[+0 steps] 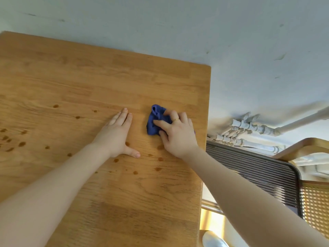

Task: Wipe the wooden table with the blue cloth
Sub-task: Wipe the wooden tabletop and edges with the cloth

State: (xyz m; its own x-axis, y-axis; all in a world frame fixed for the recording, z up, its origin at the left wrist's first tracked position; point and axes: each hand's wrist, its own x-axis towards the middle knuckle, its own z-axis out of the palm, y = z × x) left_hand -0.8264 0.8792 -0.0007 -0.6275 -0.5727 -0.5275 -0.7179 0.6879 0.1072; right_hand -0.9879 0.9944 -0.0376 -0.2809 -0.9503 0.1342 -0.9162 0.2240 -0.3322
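The wooden table (85,82) fills the left and middle of the head view, with several dark brown drops scattered over its left and near parts. A bunched blue cloth (155,122) lies on the table near its right edge. My right hand (175,132) lies on top of the cloth with the fingers curled round it, and a ring shows on one finger. My left hand (118,134) rests flat on the wood just left of the cloth, fingers straight and thumb spread.
The table's right edge (204,139) runs close beside my right hand. Beyond it stand a ribbed radiator (252,168), pale pipes (249,127) along the wall, and a cane-backed chair (315,202) with a curved wooden rail at the far right.
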